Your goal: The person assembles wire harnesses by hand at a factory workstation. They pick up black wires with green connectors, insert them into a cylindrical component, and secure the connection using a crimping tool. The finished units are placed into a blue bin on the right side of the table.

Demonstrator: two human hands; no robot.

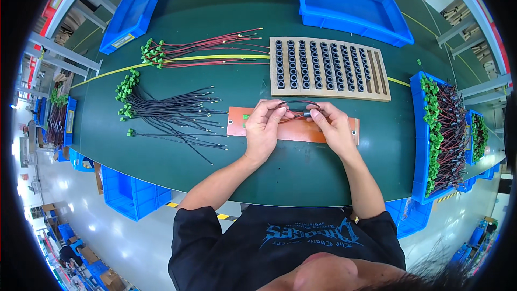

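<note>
We hold our work just above the flat, smooth orange board (pixel 301 133), our landmark on the matte green counter (pixel 291 183). Our left hand (pixel 262 129) pinches thin, flexible wires (pixel 291 120) over the board's middle, while our right hand (pixel 339 129) grips a small black cylinder (pixel 307 113) there between thumb and fingers; a dark strand arches between the two. Beyond the board, we see a pale wooden rack (pixel 334 95), grooved lengthwise and filled with rows of round, hollow-ended black pieces (pixel 316 66). To the board's left, slim black leads (pixel 167 108) fan out from blocky green connectors (pixel 127 87), their tips pale; farther off on that side lie red and black leads (pixel 199 48). Well to the board's right, a blue plastic tray (pixel 420 156) holds a dense, bristling mass of wires with green ends.
</note>
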